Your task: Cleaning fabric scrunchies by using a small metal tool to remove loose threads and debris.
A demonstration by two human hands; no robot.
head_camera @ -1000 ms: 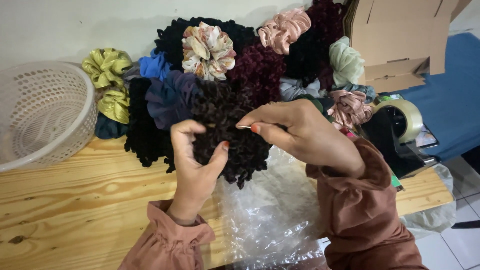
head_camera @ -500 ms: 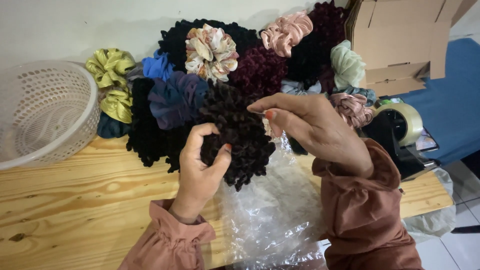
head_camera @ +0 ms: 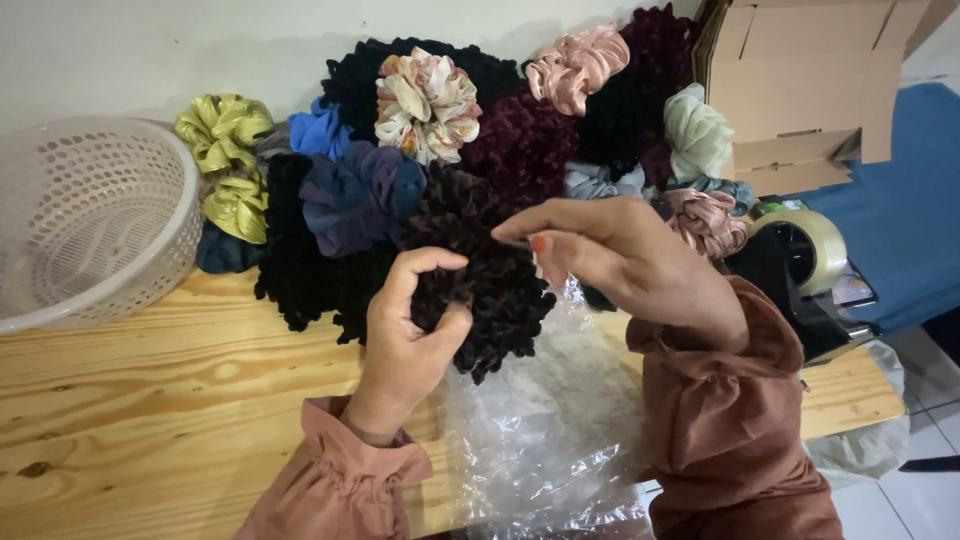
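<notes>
My left hand (head_camera: 405,335) grips a dark brown velvet scrunchie (head_camera: 497,292) from below, thumb and fingers curled into its folds. It is held just above a crumpled clear plastic bag (head_camera: 540,430) on the wooden table (head_camera: 180,380). My right hand (head_camera: 625,262) is at the scrunchie's upper right edge. Its thumb and forefinger are pinched together on something thin like a needle, which barely shows at the fingertips. Both wrists are in rust-brown gathered sleeves.
A heap of scrunchies (head_camera: 425,92) in many colours lies against the wall behind. A white perforated plastic basket (head_camera: 90,230) stands at the left. An open cardboard box (head_camera: 800,80) and a black tape dispenser (head_camera: 800,255) are at the right, near the table's edge.
My right hand has drawn away from the scrunchie's middle to its upper right edge. My left fingers have curled tighter into the scrunchie, which has shifted slightly right.
</notes>
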